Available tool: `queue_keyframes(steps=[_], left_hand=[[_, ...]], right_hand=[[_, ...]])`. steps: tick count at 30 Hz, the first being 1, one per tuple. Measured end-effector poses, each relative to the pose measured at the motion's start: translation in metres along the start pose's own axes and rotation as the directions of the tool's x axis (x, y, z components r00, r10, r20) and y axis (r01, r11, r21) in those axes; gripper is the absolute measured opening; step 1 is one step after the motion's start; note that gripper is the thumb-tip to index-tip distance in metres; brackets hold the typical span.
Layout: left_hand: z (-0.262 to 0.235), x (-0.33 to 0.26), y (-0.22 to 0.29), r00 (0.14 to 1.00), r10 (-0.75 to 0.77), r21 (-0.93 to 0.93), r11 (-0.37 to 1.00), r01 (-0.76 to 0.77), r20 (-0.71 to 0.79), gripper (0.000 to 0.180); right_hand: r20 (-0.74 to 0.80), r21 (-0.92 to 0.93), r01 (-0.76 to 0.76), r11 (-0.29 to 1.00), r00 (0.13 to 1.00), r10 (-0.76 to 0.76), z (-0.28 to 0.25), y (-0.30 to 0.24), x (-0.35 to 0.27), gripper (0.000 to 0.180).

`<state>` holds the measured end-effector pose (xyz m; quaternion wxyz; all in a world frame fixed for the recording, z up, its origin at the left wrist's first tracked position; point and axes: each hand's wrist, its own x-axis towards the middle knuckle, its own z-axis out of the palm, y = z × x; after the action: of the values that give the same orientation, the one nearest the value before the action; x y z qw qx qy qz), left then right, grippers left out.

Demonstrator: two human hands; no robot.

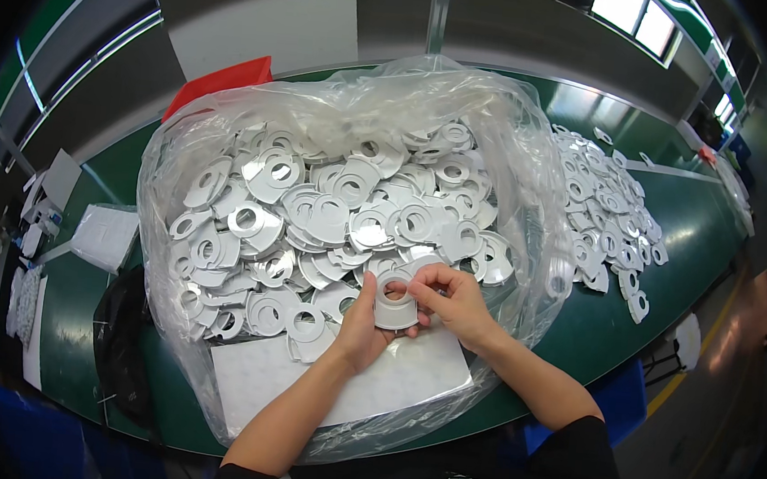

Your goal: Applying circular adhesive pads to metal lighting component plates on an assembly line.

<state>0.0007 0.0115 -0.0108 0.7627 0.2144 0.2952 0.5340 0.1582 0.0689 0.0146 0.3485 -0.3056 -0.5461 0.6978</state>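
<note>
Dark sleeves (563, 470) at the lower edge are nearest us, our two bare forearms rising from them over a green table (699, 237). Beneath our wrists lies a flat white sheet (256, 374), tucked inside the mouth of a big clear plastic bag (534, 161). Just above it we hold one white ring-shaped disc (394, 302) between both hands: our left hand (361, 323) cups its lower left edge with thumb and fingers curled about it, while our right hand (455, 301) pinches its upper rim, fingertips closed near the centre hole. The disc hangs just over the near edge of a heap of matching white discs (314, 207) filling the bag. A black bag (119, 336) slumps on the table to our left, beside a white packet (104, 236). Beyond the clear bag on our right, a second, loose pile of discs (607, 208) spreads across the table. Behind the bag, a red piece (220, 83) shows against a grey wall panel (266, 14).
</note>
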Motion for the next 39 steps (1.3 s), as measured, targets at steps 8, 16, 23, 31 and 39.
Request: queue_keyframes(steps=[8,16,23,31,39], left_hand=[[0.000,0.000,0.000,1.000,-0.004,-0.001,1.000,0.004,-0.017,0.066],[0.000,0.000,0.000,1.000,0.004,-0.020,1.000,-0.004,-0.007,0.064],[0.002,0.000,0.001,1.000,0.020,0.082,0.996,-0.022,0.021,0.031],[0.007,-0.003,0.003,0.998,0.024,0.061,0.998,-0.021,-0.056,0.016],[0.006,-0.003,0.001,0.996,0.092,0.043,0.995,-0.091,-0.013,0.019]], right_hand=[[0.006,0.008,-0.039,0.999,0.999,0.039,0.003,-0.006,-0.003,0.011],[0.010,-0.002,-0.031,1.000,0.999,0.031,0.002,-0.004,-0.002,0.010],[-0.019,-0.050,0.025,0.998,0.999,-0.026,0.001,0.002,-0.001,0.011],[-0.036,-0.298,0.164,0.940,0.982,-0.183,0.006,-0.005,-0.006,0.006],[-0.073,-0.202,0.173,0.964,0.979,-0.191,0.003,-0.002,-0.005,0.022]])
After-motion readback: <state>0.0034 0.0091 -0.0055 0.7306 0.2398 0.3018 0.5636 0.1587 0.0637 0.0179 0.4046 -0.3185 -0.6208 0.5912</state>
